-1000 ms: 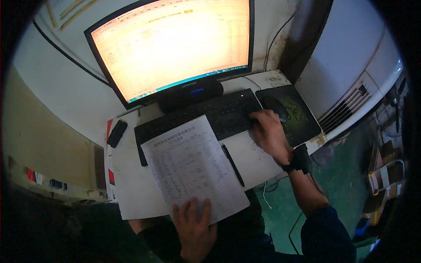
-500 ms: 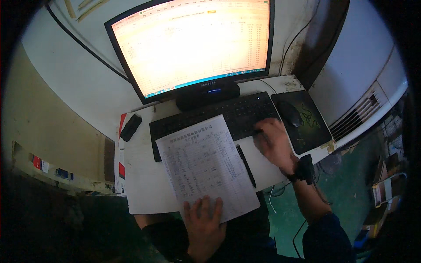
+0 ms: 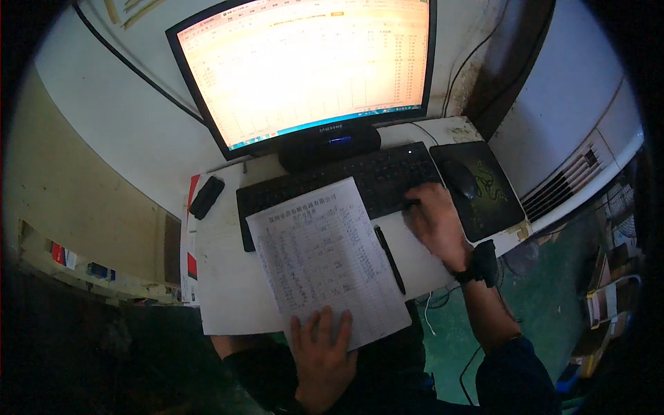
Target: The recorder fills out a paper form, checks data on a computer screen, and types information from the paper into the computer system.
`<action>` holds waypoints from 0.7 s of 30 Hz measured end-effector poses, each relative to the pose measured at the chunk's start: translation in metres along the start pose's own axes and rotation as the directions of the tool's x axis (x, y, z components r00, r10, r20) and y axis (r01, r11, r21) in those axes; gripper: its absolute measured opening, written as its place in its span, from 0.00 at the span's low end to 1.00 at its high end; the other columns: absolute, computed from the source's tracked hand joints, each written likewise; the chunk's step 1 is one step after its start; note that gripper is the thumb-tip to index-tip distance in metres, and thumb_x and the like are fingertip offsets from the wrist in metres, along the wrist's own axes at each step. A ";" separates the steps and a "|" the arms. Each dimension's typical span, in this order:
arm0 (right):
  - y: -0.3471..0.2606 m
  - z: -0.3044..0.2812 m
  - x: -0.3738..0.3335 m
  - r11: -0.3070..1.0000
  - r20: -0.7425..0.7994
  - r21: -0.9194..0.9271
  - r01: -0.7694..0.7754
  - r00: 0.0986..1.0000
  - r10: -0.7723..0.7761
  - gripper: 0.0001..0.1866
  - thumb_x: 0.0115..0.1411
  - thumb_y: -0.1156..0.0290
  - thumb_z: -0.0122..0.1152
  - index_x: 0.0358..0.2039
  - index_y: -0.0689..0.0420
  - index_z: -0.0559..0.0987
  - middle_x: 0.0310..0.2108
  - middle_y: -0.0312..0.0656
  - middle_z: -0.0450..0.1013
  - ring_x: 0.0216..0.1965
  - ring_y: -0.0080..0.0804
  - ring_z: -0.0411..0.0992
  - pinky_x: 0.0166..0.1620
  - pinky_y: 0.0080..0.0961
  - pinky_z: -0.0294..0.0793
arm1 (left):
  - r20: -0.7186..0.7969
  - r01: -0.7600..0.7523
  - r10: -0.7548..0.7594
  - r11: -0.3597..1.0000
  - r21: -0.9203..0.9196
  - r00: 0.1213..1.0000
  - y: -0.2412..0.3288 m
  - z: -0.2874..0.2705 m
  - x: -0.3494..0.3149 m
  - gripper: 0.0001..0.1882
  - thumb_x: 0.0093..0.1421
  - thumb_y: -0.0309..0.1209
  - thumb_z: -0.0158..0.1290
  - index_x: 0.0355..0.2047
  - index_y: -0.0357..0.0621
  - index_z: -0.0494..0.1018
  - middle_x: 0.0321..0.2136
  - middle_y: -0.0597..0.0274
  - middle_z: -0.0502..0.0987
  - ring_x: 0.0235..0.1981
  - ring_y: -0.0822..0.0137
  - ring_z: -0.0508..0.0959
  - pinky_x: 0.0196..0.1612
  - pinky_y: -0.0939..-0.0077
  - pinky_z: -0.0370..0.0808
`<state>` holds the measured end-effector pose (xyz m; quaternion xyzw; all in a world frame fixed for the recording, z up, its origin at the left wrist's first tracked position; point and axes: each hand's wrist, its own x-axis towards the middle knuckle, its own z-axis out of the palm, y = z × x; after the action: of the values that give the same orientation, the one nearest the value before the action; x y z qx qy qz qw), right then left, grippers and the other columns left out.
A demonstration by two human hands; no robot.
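Note:
My left hand (image 3: 323, 356) rests on the lower edge of a paper form (image 3: 321, 263), fingers spread flat over it. The form is a white sheet with a ruled table and handwritten entries; it overlaps the front left of a black keyboard (image 3: 387, 176). At the keyboard's right end, my right hand (image 3: 437, 223) has its fingertips bent down onto the keys, holding nothing. A dark band with a small black box (image 3: 482, 264) is strapped to that wrist. Between the form and my right hand lies a black pen (image 3: 391, 261).
A lit monitor (image 3: 304, 69) showing a spreadsheet stands behind the keyboard. Right of it, a black mouse (image 3: 459, 180) sits on a dark mouse pad (image 3: 494, 214) with a green emblem. A small black object (image 3: 207, 198) lies at the white desk's (image 3: 235, 290) left.
My right hand shifts very slightly at the keys, its fingers a little changed in pose. The left hand and the form stay put; the view tilts slightly.

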<state>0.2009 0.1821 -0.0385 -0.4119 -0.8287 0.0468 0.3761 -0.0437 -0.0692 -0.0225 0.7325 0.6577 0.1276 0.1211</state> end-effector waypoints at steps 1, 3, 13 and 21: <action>0.004 0.001 -0.001 1.000 0.009 0.004 -0.002 1.000 0.002 0.19 0.59 0.83 0.66 0.51 0.60 0.80 0.49 0.53 0.79 0.55 0.56 0.75 0.58 0.47 0.74 | 0.006 0.007 -0.007 1.000 -0.004 1.000 0.000 -0.001 -0.001 0.36 0.56 0.36 0.73 0.66 0.47 0.75 0.66 0.40 0.69 0.67 0.36 0.69 0.72 0.21 0.57; 0.021 0.004 -0.004 0.996 -0.117 0.013 -0.084 0.989 0.085 0.21 0.60 0.82 0.66 0.55 0.60 0.79 0.52 0.56 0.77 0.55 0.59 0.74 0.59 0.47 0.75 | 0.020 -0.005 0.005 1.000 -0.005 1.000 -0.003 -0.006 0.002 0.37 0.55 0.34 0.73 0.65 0.45 0.75 0.66 0.40 0.69 0.67 0.37 0.70 0.72 0.26 0.61; 0.047 -0.004 -0.005 0.969 -0.028 -0.046 -0.243 0.970 0.241 0.25 0.68 0.77 0.64 0.64 0.61 0.72 0.63 0.59 0.75 0.62 0.63 0.74 0.63 0.46 0.75 | -0.062 -0.019 0.016 0.999 -0.044 0.998 -0.003 -0.003 0.004 0.34 0.57 0.31 0.70 0.64 0.41 0.75 0.66 0.39 0.70 0.66 0.37 0.72 0.70 0.33 0.68; 0.048 -0.004 -0.010 0.967 -0.045 -0.030 -0.252 0.967 0.251 0.24 0.69 0.75 0.65 0.64 0.61 0.74 0.63 0.58 0.75 0.63 0.61 0.74 0.64 0.44 0.75 | -0.043 -0.032 0.031 0.999 -0.017 0.999 -0.004 0.001 0.003 0.30 0.61 0.33 0.66 0.64 0.43 0.76 0.67 0.42 0.72 0.66 0.38 0.73 0.70 0.33 0.68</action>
<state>0.2383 0.2059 -0.0602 -0.5211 -0.7626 0.0708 0.3766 -0.0465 -0.0663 -0.0241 0.7388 0.6473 0.1509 0.1116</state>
